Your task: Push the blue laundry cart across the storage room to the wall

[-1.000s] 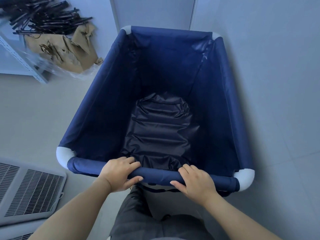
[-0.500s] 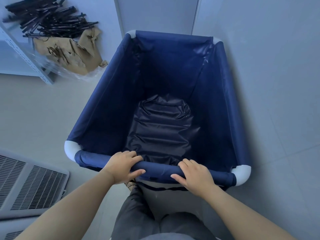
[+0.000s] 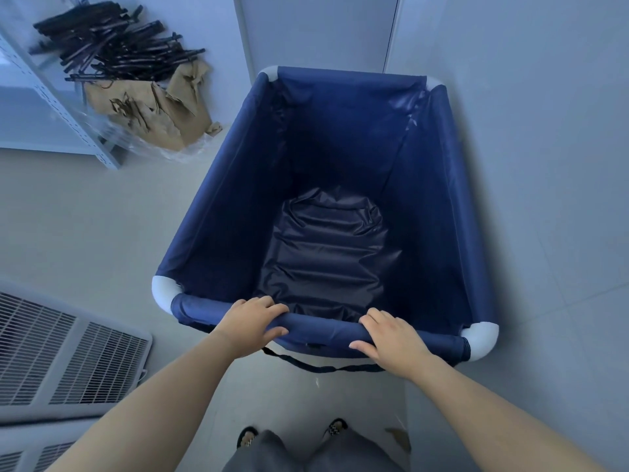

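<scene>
A: Where does the blue laundry cart (image 3: pixel 340 206) stand?

B: Directly ahead of the fingers. Its far rim looks close to the wall (image 3: pixel 320 28), and its right side runs just beside the tiled wall on the right. I judge the push nearly finished.

A: And the grip?

B: The left hand (image 3: pixel 250 323) and right hand (image 3: pixel 391 337) are both closed over the near rail (image 3: pixel 323 327), fingers curled over the top, thumbs on the near face. The rail sits under the fingertips; the strap (image 3: pixel 320 367) hangs below the thumbs.

A: How to finish well?

B: Push evenly through both palms so the cart rolls straight. Ease off as the far rim nears the wall. The bundle of dark sticks (image 3: pixel 112 49) and torn brown paper (image 3: pixel 153 110), ahead and left of the left fingers, seem clear of the path.
</scene>
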Available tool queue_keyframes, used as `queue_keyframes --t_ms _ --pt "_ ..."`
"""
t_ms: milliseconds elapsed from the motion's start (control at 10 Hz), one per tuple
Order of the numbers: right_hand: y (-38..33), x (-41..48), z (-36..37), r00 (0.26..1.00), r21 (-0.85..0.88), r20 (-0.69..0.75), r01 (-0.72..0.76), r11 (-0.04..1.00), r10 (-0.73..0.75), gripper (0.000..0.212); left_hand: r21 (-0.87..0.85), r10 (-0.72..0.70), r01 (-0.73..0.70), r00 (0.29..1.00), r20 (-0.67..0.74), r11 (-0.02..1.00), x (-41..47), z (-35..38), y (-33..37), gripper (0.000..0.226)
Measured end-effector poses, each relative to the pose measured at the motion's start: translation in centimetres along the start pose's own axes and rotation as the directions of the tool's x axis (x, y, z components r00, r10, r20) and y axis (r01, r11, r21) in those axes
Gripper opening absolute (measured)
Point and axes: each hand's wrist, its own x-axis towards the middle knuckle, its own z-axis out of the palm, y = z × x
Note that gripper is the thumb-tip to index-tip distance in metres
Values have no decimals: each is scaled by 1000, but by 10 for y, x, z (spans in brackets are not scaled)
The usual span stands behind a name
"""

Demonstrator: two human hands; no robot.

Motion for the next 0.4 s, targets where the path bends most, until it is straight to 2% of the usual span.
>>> queue_keyframes --t_ms 200,300,400 --pt "-6 -2 -4 998 54 -8 -57 997 58 47 7 14 -14 1000 20 1000 1 -3 -1 42" --pt "-12 -4 -12 995 87 -29 -90 992 93 48 -27 21 -21 1000 -3 999 -1 -9 0 45" --pt "-16 1 -24 989 130 -93 -103 986 115 48 -70 45 -51 995 -85 996 2 -20 2 45"
